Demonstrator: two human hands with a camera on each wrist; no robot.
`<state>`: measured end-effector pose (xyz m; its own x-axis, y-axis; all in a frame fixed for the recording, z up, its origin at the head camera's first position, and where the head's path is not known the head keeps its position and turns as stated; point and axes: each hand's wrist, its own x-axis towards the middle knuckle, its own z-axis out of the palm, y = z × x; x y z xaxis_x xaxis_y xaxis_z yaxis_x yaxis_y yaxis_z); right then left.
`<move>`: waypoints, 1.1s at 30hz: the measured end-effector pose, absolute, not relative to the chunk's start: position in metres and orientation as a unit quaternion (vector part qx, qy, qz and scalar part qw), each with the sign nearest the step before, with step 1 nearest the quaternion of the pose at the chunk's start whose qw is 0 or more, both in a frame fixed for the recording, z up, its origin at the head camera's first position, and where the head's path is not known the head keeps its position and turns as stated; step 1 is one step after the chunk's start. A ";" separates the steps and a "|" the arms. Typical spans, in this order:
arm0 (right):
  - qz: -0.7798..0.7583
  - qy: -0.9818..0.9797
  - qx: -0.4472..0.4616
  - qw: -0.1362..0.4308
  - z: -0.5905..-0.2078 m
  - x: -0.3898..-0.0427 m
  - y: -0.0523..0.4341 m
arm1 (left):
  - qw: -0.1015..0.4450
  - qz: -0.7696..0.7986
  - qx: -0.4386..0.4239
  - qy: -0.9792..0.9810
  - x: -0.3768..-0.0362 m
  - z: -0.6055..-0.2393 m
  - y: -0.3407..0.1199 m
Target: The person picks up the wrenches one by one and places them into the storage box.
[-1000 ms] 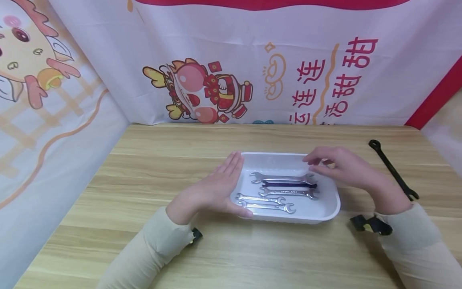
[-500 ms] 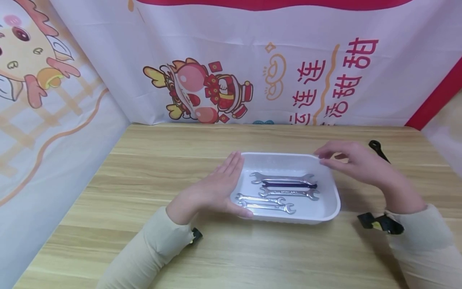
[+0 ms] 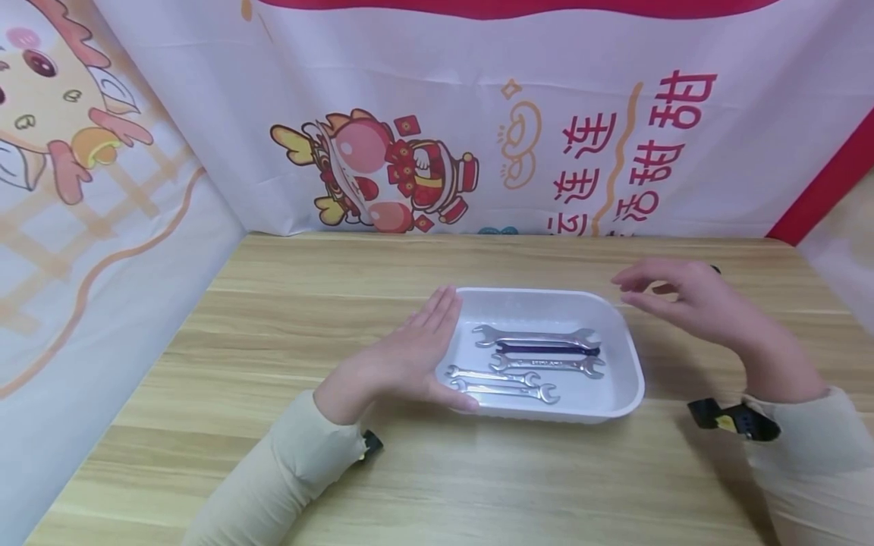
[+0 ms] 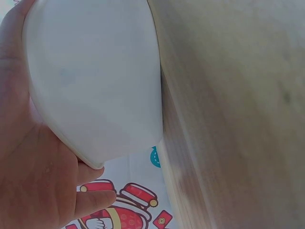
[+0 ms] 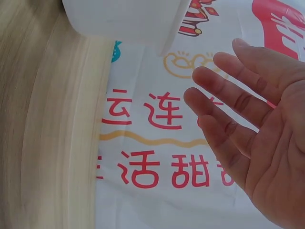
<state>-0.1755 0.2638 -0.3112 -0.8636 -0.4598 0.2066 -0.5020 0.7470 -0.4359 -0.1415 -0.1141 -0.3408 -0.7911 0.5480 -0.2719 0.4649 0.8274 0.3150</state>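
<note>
A white plastic tray [image 3: 620, 379] stands on the table in the head view. Several silver open-end wrenches [image 3: 536, 337] and one dark wrench [image 3: 548, 349] lie side by side inside it. My left hand [image 3: 396, 360] rests against the tray's left end, its straight fingers along the rim and the thumb at the near edge; the left wrist view has the tray's outer wall [image 4: 95, 81] against the palm. Beyond the tray's far right corner, my right hand [image 3: 696, 299] hovers with nothing in it. Its fingers [image 5: 228, 93] are loosely bent and apart from the tray.
Behind the right hand, the tip of a black wrench [image 3: 715, 268] peeks out, the remainder hidden by the arm. A printed cloth [image 3: 444, 76] hangs along the table's back edge, another at the left. The wooden table [image 3: 512, 485] extends toward the front.
My right hand has moved from over the tray's right end outward to the right and away, now covering most of the black wrench. The left hand, tray and its wrenches stay put.
</note>
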 end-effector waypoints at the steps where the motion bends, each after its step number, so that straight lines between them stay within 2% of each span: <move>1: 0.245 -0.934 0.255 0.042 -0.312 -0.176 0.265 | 0.178 0.116 0.270 0.939 -0.141 -0.341 -0.114; 17: 0.279 -0.933 0.220 0.059 -0.311 -0.179 0.289 | 0.175 0.115 0.274 0.939 -0.141 -0.339 -0.114; 25: 0.281 -0.930 0.214 0.103 -0.311 -0.180 0.299 | 0.177 0.115 0.276 0.938 -0.142 -0.340 -0.114; 33: 0.276 -0.942 0.164 0.099 -0.310 -0.182 0.314 | 0.178 0.114 0.276 0.938 -0.142 -0.340 -0.114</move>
